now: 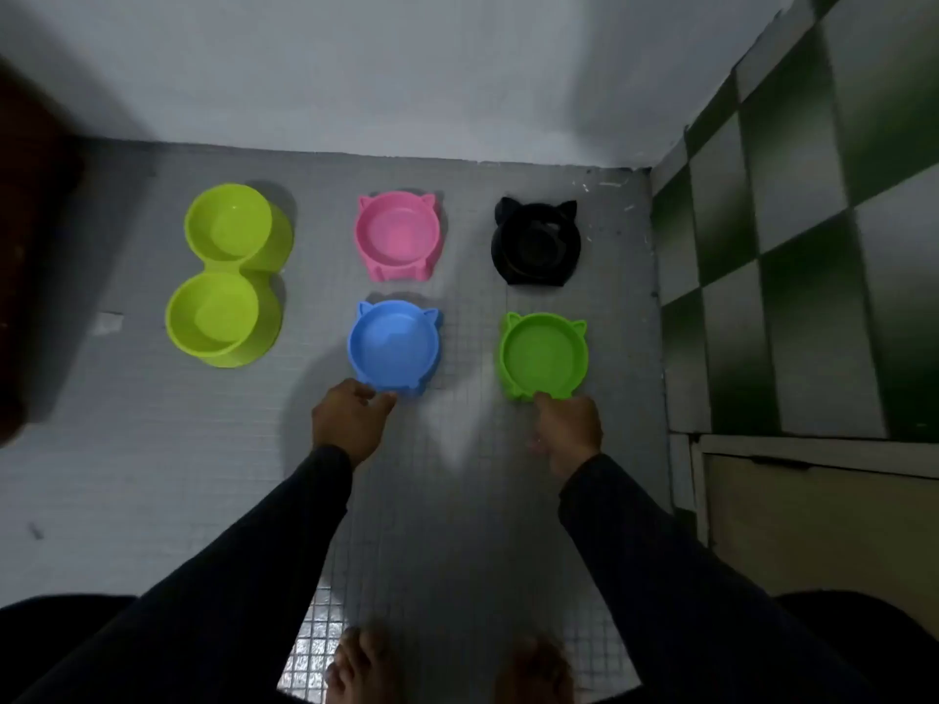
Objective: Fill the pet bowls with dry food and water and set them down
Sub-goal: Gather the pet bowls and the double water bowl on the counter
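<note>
Five pet bowls stand empty on the grey tiled floor. A lime double bowl point(223, 276) is at the left. A pink cat-shaped bowl point(397, 236) and a black one point(536, 243) are in the back row. In front of them stand a blue bowl point(394, 345) and a green bowl point(542, 354). My left hand point(350, 419) pinches the blue bowl's near rim with curled fingers. At the green bowl's near rim, my right hand point(566, 429) pinches in the same way. Both bowls rest flat on the floor.
A pale wall point(406, 68) runs behind the bowls. A green and white checked wall point(792, 246) closes the right side, with a beige panel point(813, 525) below it. A dark brown object point(30, 246) stands at the far left. My bare feet point(447, 668) are at the bottom.
</note>
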The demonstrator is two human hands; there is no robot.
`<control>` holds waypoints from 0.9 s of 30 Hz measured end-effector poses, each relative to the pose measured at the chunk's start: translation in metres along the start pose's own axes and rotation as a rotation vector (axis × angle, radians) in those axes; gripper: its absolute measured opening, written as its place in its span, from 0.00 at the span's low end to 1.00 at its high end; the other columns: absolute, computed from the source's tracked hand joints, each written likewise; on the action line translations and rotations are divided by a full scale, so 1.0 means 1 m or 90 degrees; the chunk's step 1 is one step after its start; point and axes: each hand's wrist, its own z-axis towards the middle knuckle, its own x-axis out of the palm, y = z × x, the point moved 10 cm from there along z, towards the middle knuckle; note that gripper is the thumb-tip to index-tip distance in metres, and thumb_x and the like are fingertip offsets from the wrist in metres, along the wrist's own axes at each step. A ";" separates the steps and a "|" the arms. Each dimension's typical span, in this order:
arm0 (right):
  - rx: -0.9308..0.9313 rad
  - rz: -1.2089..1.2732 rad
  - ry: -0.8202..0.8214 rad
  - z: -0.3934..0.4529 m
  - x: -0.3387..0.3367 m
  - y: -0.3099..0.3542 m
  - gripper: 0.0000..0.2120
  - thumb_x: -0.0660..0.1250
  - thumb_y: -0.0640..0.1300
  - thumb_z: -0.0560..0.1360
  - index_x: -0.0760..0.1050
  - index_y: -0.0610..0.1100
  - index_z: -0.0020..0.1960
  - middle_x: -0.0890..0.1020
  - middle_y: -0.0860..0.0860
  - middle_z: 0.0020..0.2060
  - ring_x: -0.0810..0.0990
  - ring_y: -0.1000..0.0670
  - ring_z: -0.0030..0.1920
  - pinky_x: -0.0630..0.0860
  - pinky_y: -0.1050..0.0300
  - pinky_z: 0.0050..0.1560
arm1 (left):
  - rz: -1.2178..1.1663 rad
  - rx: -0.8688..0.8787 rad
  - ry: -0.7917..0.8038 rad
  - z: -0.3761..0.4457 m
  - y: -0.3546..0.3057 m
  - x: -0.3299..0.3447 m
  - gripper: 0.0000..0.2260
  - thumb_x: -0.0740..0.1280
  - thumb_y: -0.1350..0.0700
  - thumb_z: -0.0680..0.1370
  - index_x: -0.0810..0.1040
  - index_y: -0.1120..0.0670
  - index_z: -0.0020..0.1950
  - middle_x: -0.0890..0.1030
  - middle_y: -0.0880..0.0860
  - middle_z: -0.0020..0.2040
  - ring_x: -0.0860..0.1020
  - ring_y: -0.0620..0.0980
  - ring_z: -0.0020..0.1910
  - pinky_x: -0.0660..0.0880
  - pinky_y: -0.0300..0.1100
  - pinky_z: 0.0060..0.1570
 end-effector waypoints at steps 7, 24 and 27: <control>0.015 0.114 -0.077 0.017 -0.008 -0.006 0.23 0.72 0.47 0.73 0.63 0.39 0.59 0.77 0.38 0.57 0.82 0.33 0.52 0.82 0.34 0.48 | -0.206 -0.214 -0.018 0.017 0.042 0.018 0.20 0.76 0.44 0.75 0.77 0.56 0.57 0.82 0.59 0.53 0.82 0.60 0.53 0.82 0.59 0.54; 0.074 0.203 -0.099 0.044 -0.004 -0.012 0.17 0.69 0.41 0.78 0.62 0.42 0.58 0.74 0.37 0.59 0.83 0.33 0.45 0.83 0.36 0.36 | -0.083 -0.208 -0.052 0.053 0.039 0.011 0.26 0.72 0.41 0.77 0.76 0.62 0.63 0.83 0.62 0.56 0.83 0.62 0.52 0.81 0.57 0.57; 0.054 0.177 -0.101 0.046 -0.005 -0.009 0.16 0.68 0.41 0.78 0.62 0.42 0.57 0.72 0.39 0.56 0.84 0.34 0.42 0.83 0.37 0.34 | -0.091 -0.216 -0.052 0.054 0.039 0.012 0.26 0.72 0.42 0.77 0.75 0.60 0.64 0.82 0.61 0.57 0.83 0.61 0.52 0.81 0.57 0.57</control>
